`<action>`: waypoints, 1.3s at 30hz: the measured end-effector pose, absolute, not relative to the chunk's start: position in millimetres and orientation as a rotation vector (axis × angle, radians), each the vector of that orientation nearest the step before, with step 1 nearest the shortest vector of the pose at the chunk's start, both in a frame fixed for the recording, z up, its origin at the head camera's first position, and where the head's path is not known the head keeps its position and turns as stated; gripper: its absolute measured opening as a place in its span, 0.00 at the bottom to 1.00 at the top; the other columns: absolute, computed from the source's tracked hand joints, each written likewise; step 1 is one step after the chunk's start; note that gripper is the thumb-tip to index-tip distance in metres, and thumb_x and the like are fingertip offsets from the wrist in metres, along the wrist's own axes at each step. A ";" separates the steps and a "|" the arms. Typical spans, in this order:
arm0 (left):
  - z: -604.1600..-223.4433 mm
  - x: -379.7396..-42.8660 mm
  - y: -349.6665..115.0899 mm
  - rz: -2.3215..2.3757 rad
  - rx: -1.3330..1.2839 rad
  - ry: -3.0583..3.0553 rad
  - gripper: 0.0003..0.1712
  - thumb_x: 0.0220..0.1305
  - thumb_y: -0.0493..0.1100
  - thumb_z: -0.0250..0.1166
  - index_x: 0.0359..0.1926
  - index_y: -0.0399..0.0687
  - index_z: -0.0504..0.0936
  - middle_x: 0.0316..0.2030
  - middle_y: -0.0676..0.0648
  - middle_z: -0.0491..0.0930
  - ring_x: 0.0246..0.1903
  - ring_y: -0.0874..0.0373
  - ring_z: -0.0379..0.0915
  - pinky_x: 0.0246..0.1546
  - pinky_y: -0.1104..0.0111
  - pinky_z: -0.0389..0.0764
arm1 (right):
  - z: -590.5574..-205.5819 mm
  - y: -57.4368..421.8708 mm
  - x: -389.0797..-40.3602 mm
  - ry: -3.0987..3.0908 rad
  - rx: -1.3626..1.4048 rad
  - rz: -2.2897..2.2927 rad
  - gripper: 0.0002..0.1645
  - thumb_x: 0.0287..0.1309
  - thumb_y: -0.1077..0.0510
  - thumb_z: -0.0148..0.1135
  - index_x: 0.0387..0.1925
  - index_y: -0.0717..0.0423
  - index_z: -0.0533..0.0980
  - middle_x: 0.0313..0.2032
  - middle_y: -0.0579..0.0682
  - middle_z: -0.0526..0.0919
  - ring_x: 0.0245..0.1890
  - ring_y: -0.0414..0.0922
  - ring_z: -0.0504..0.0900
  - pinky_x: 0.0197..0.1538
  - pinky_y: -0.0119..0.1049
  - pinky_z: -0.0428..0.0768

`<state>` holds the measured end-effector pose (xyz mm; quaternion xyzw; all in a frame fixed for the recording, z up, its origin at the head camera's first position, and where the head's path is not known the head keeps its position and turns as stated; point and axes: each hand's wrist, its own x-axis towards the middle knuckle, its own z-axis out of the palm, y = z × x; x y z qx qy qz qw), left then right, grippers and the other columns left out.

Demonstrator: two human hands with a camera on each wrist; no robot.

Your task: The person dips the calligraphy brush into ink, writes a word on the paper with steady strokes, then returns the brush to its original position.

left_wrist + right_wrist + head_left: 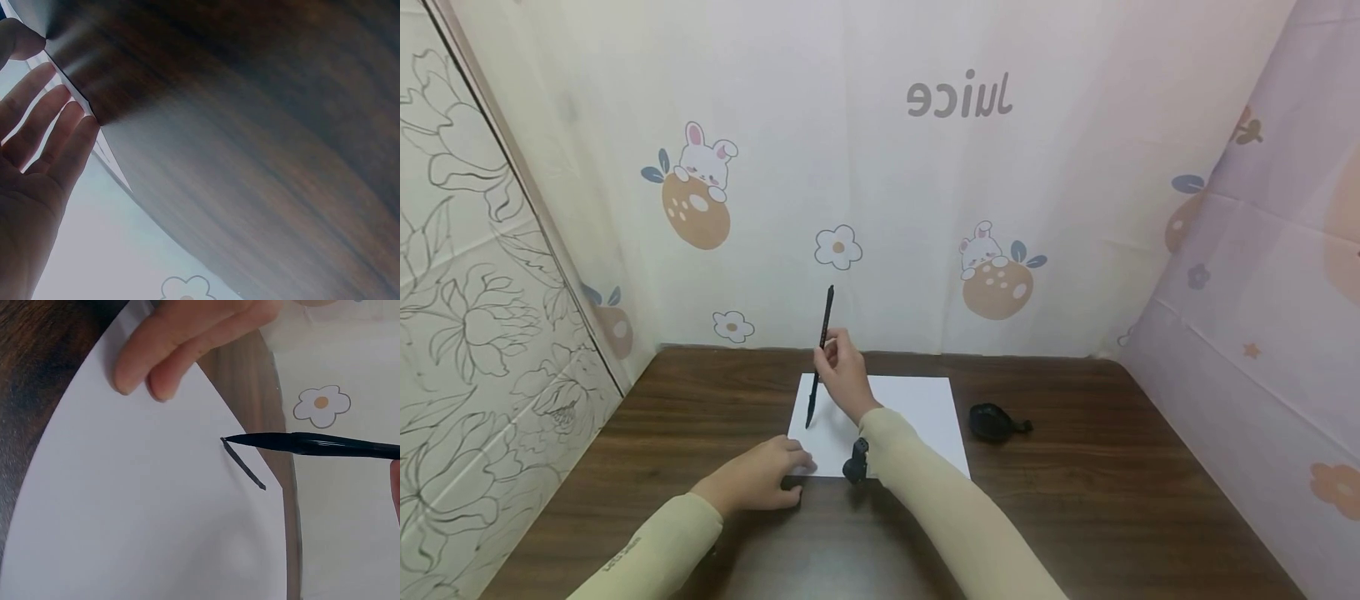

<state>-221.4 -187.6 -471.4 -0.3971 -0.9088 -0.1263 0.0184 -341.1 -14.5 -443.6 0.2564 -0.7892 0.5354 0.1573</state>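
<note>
My right hand pinches a long black calligraphy brush partway up its handle, so it stands steeply tilted over a white sheet of paper. In the right wrist view, the brush's dark tip is right at one end of a short black stroke near the sheet's edge. My left hand rests at the near left corner of the paper, fingers on the sheet and thumb on the table. The left wrist view shows those fingers extended, their tips at the paper's edge.
A small, rounded, shiny black object with a narrow end lies right of the sheet on the dark wooden table. Behind the table hangs a printed curtain, with more patterned cloth on both sides.
</note>
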 end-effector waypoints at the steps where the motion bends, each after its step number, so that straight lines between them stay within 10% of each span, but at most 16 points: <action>1: -471.3 -221.5 -187.5 -0.390 -1.232 -2.823 0.17 0.56 0.42 0.69 0.47 0.45 0.85 0.40 0.53 0.81 0.41 0.61 0.75 0.46 0.63 0.79 | -442.6 -13.8 -341.9 -2.249 0.733 1.523 0.14 0.72 0.58 0.54 0.56 0.52 0.67 0.33 0.47 0.76 0.29 0.39 0.79 0.32 0.31 0.82; 39: -471.3 -220.8 -188.0 -0.414 -1.244 -2.800 0.17 0.55 0.41 0.70 0.47 0.44 0.85 0.39 0.53 0.81 0.41 0.60 0.75 0.46 0.63 0.79 | -453.6 -7.5 -346.5 -2.212 0.614 1.415 0.18 0.76 0.54 0.49 0.58 0.61 0.66 0.43 0.50 0.74 0.43 0.44 0.78 0.46 0.35 0.80</action>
